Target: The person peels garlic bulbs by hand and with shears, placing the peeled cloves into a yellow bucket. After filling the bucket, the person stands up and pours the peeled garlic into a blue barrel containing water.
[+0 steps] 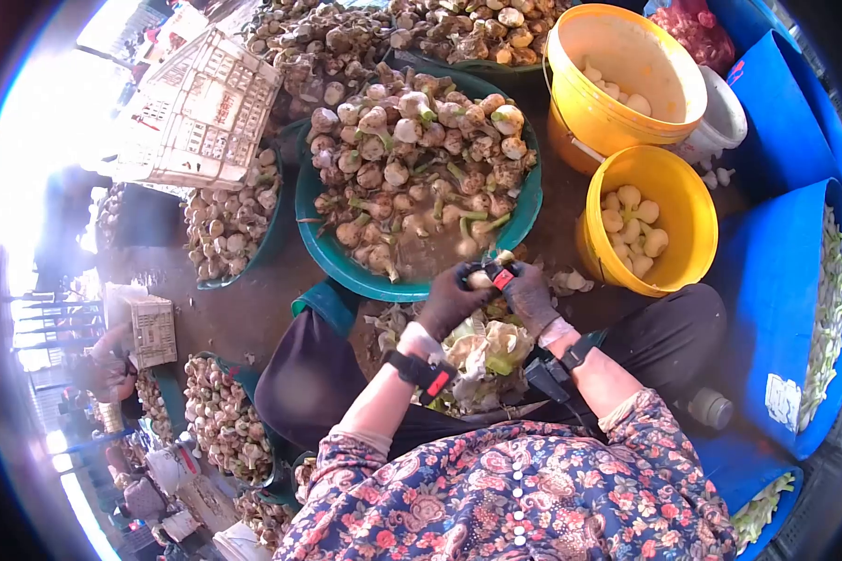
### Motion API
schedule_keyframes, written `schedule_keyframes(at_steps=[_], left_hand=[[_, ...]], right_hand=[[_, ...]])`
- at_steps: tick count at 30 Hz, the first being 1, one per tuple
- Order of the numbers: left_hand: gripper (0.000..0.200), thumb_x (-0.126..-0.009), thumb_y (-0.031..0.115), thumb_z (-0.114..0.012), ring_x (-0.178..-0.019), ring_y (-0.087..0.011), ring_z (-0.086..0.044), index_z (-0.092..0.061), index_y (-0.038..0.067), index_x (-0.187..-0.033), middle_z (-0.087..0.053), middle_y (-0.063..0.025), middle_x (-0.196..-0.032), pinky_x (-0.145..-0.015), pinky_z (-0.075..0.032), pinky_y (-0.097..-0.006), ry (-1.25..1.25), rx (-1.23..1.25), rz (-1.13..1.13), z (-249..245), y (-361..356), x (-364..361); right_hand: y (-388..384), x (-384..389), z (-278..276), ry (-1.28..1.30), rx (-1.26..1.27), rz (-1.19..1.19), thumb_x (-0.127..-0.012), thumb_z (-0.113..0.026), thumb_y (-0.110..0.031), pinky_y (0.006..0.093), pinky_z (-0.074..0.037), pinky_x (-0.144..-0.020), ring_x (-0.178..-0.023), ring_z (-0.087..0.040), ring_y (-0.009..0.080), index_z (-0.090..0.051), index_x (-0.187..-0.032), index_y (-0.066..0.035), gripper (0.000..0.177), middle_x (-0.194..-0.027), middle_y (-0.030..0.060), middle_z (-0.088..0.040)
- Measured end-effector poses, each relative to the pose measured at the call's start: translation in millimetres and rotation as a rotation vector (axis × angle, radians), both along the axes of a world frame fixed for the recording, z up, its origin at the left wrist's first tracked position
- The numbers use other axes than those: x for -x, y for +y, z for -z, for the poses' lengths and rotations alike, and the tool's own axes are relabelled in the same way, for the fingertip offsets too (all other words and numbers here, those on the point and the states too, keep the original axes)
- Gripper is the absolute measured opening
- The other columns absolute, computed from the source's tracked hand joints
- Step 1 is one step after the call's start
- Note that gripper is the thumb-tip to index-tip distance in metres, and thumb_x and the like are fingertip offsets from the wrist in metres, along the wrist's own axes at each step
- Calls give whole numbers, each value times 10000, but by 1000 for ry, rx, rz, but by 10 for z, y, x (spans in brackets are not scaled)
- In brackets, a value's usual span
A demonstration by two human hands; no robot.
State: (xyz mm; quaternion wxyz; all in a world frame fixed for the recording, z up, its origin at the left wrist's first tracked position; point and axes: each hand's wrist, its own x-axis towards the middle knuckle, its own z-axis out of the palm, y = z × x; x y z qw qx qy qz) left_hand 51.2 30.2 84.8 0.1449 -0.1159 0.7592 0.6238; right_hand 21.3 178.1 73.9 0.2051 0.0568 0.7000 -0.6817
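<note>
In the head view, the left hand (452,301) is clamping 1 pale bulb (479,280) just beside the green tub (320,245) of muddy bulbs (370,175) — the right hand (530,299) is touching it, its exact grip unclear behind a red-and-black piece (502,279). 2 yellow buckets (650,272) are holding cleaner bulbs (655,243); leafy scraps (486,353) are lying below
</note>
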Motion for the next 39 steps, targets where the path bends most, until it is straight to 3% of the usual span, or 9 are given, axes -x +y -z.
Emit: schedule_keyframes(at_steps=[5,14,16,20,22,29,32,34,39], left_hand=[[454,-686,226,-795,-894,-130,-584,-614,4,-1038,-612,-72,-973,-796,-473,-274,243,462,115,-404,150,-125],[546,-733,106,-740,-968,-138,-560,-481,-16,-1198,-593,-61,-1056,-870,-451,-288,35,-409,-153,-433,233,-226],[620,-711,150,-753,-1012,-197,-558,-449,-10,-1227,-603,-90,-1051,-904,-435,-330,331,265,-53,-337,203,-254],[465,-701,176,-736,-998,-292,-560,-565,40,-1111,-621,-114,-1017,-875,-438,-378,673,778,31,-660,133,-218],[339,-712,163,-714,-945,-327,-571,-626,62,-1023,-635,-115,-965,-832,-454,-389,680,778,284,-515,4,-243],[120,-812,68,-618,-731,-284,-629,-655,39,-922,-664,-97,-829,-670,-489,-301,72,23,-214,-328,29,-294],[191,-849,107,-614,-788,-244,-644,-609,1,-1007,-660,-77,-855,-696,-496,-302,661,499,145,-556,-123,-388],[246,-812,97,-646,-820,-254,-637,-591,-3,-1030,-651,-95,-900,-717,-493,-326,560,525,154,-443,-200,-412],[352,-754,77,-701,-836,-250,-620,-560,8,-1069,-636,-115,-952,-739,-488,-352,412,576,182,-100,-280,-447]], right_hand=[[144,-13,-298,168,-294,-193,-862,-581,-250,320,-437,-586,-649,-551,129,-635,-862,15,270,-697,103,-623],[288,-88,-375,-656,660,-213,-865,-537,-450,322,-488,-591,-693,-604,159,-569,-1058,-115,389,-823,32,-624],[259,-124,-492,-602,666,-174,-856,-550,-463,313,-484,-593,-703,-605,160,-571,-1054,-110,405,-804,29,-615],[354,30,-182,-676,486,-339,-860,-577,-391,274,-446,-522,-647,-586,135,-599,-997,-100,322,-734,11,-586],[337,-24,-271,-284,171,-499,-856,-596,-340,223,-379,-476,-554,-511,87,-623,-924,-97,254,-647,-32,-529],[343,-12,-369,-213,247,-528,-830,-640,-279,222,-409,-554,-648,-499,52,-583,-1083,-38,353,-784,-26,-554],[302,-44,-509,-55,420,-550,-822,-656,-270,231,-440,-727,-835,-542,89,-558,-1145,-29,415,-951,16,-597],[210,-108,-673,0,527,-483,-818,-664,-274,240,-434,-793,-945,-542,113,-555,-1155,-35,428,-1032,32,-602],[180,-150,-599,1142,-345,-447,-631,-623,-21,404,-454,-754,-868,-541,336,-602,-1048,-117,429,-896,127,-568]])
